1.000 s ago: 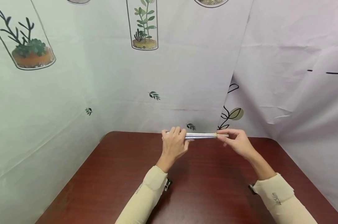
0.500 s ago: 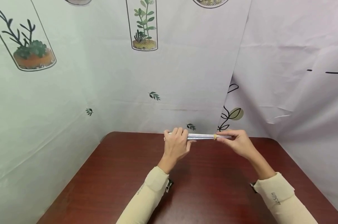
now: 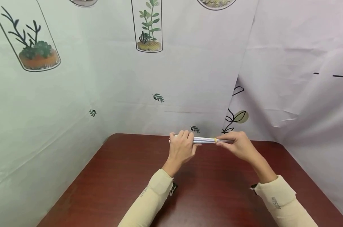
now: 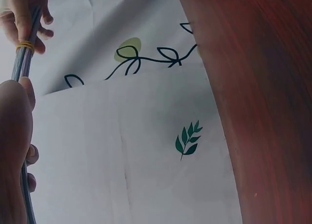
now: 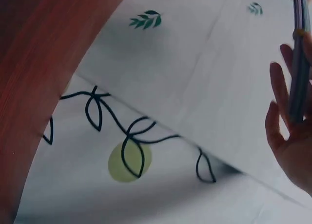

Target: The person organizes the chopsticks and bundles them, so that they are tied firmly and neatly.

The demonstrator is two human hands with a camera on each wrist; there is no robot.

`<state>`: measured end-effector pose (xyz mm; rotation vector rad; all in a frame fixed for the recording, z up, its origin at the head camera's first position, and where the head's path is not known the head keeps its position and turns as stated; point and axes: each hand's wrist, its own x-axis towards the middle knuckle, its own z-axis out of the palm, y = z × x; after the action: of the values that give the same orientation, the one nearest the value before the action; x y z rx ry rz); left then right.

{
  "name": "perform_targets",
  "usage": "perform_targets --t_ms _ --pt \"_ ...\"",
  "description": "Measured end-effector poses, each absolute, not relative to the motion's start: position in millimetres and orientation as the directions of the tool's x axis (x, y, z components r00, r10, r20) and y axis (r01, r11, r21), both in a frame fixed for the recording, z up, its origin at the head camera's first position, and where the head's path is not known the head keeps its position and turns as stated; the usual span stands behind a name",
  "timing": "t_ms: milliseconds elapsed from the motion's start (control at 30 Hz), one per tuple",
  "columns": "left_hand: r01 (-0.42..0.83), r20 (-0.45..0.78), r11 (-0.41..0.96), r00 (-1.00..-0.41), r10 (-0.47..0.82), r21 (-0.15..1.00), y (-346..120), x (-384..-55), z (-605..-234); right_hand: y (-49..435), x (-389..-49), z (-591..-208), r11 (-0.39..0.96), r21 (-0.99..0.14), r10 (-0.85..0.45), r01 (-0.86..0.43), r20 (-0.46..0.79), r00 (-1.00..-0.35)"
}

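A bundle of slim silvery chopsticks is held level above the far part of the table, one end in each hand. Around it sits a yellow rubber band, closer to the right end. My left hand grips the left part, its fingers curled over the sticks and hiding most of that end. My right hand pinches the rubber band between thumb and fingers, with the right stick ends running into the palm. The left wrist view shows the rubber band wrapped round the sticks between both hands.
Below the hands lies a dark red-brown wooden table with rounded far corners. Pale fabric printed with plants and leaves hangs close behind it and along both sides.
The rubber band has slid left along the chopsticks with my right hand, closer to my left hand. More of the sticks' right end now lies beyond it. My left hand keeps its grip.
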<state>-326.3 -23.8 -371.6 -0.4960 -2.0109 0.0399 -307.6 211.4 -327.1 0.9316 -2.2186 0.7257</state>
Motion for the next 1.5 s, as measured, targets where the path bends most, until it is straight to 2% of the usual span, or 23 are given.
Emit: perform_targets --t_ms 133,233,333,433,533,600,700,900,1167,1367,1500 --pt "0.321 0.842 0.919 -0.409 0.352 -0.228 -22.0 -326.0 -371.5 197.4 -305.8 -323.8 0.67 -0.122 -0.44 -0.733 0.73 -0.523" --pt "0.318 0.843 0.92 -0.407 0.351 -0.23 -19.6 -326.0 -370.0 186.1 -304.2 -320.2 0.73 -0.046 -0.448 -0.682 0.722 -0.528" --pt "0.331 0.837 0.91 -0.398 0.374 -0.249 -17.2 -325.6 -368.4 182.2 -303.9 -319.3 0.74 -0.069 -0.464 -0.669 0.668 -0.582" --pt "0.337 0.829 0.906 -0.406 0.386 -0.257 -16.2 -324.2 -368.1 187.8 -304.2 -320.2 0.7 -0.172 -0.468 -0.693 0.622 -0.628" --pt "0.323 0.831 0.915 -0.418 0.368 -0.242 -16.1 -323.6 -368.5 195.5 -304.1 -320.6 0.649 -0.247 -0.456 -0.72 0.631 -0.627" --pt "0.314 0.831 0.919 -0.423 0.36 -0.238 -15.0 -323.7 -368.7 196.2 -304.2 -321.4 0.638 -0.235 -0.454 -0.733 0.654 -0.605" --pt "0.328 0.831 0.911 -0.411 0.375 -0.249 -11.1 -323.7 -368.4 190.3 -304.7 -325.0 0.651 -0.159 -0.481 -0.742 0.669 -0.566" --pt "0.351 0.833 0.903 -0.398 0.384 -0.248 -7.3 -322.3 -367.8 190.9 -302.4 -332.7 0.719 -0.03 -0.475 -0.694 0.708 -0.522" --pt "0.316 0.839 0.919 -0.41 0.357 -0.236 -11.1 -321.2 -365.9 206.5 -307.9 -345.4 0.789 0.232 -0.493 -0.569 0.792 -0.361" --pt "0.297 0.848 0.937 -0.432 0.306 -0.187 -9.8 -317.4 -368.0 206.8 -312.3 -351.1 0.797 0.313 -0.499 -0.516 0.822 -0.273" --pt "0.292 0.885 0.942 -0.378 0.27 -0.162 -9.9 -319.5 -372.5 207.6 -315.8 -353.2 0.784 0.335 -0.508 -0.523 0.83 -0.23"
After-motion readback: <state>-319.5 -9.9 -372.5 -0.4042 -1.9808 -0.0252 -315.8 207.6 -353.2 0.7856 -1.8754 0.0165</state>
